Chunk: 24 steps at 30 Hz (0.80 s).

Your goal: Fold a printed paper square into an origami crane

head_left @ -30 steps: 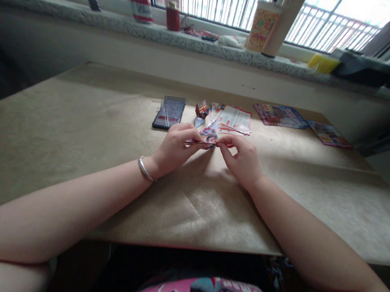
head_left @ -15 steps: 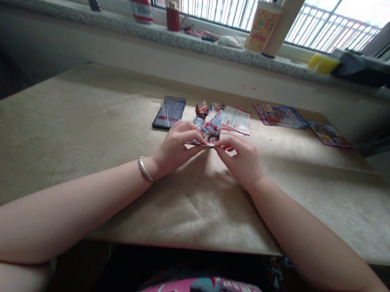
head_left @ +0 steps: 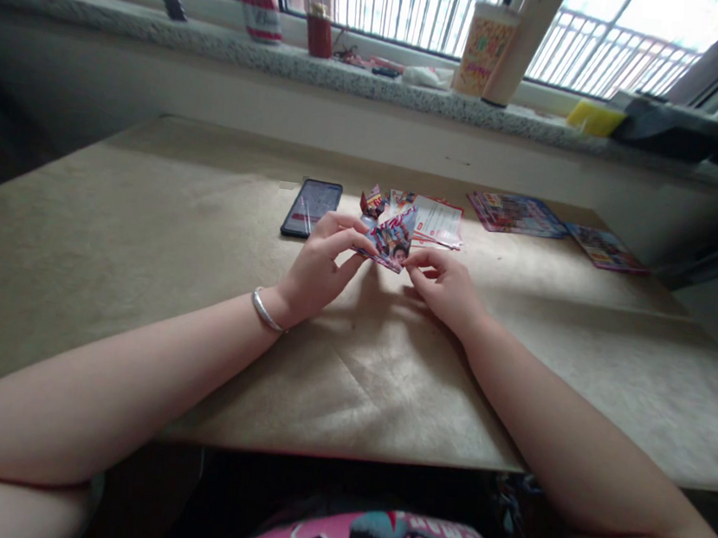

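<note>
Fingers point(head_left: 351, 235) of left hand point(head_left: 320, 269) pinch folded paper point(head_left: 392, 238), right hand point(head_left: 445, 288) beside.

"What's lighting you?"

"Daylight from the window point(head_left: 651, 21), blown out white behind the balcony railing point(head_left: 417, 6)."

"Shadows?"

"Your left hand point(head_left: 323, 269) and right hand point(head_left: 444, 293) cast soft ones toward you on the kraft paper point(head_left: 135, 276). The far-left corner falls dark."

"Sharp?"

"Fairly, though the far printed cards point(head_left: 516, 214) look perhaps a little soft. The windowsill point(head_left: 292, 69) bows toward the frame's edges."
</note>
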### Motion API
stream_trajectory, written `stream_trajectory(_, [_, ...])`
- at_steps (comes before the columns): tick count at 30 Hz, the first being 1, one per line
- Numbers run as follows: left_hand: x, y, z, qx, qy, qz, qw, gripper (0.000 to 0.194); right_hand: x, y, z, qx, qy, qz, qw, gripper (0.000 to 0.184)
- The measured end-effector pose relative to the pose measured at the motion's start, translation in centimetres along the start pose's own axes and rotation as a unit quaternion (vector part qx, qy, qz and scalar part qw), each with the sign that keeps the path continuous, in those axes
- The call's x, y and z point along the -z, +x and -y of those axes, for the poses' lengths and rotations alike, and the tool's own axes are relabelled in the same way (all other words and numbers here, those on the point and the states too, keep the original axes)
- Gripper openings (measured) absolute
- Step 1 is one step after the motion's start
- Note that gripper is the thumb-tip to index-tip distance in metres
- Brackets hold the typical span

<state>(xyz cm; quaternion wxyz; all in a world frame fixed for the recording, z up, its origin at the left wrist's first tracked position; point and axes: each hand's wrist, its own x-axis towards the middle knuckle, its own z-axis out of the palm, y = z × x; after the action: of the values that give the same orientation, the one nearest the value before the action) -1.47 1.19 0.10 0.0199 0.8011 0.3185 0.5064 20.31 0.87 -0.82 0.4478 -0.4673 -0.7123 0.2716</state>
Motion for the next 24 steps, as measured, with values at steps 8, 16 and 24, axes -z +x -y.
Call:
stream_trajectory(8, [0.0, -0.3, -0.1, -0.063, 0.043, 0.056, 0.995, 0.022, -0.5, 0.1, -0.4, -0.048, 0.122, -0.025, 0.991, 0.035])
stream_trajectory(16, [0.5, -0.2, -0.4, -0.154, 0.108, 0.125, 0.974, 0.023, -0.4, 0.1, 0.1, 0.005, 0.119, -0.034, 0.992, 0.06])
stream_trajectory(24, [0.2, -0.2, -0.8, -0.145, 0.074, 0.105, 0.981, 0.015, 0.5, 0.4, -0.9, 0.024, 0.042, -0.047, 0.998, 0.008])
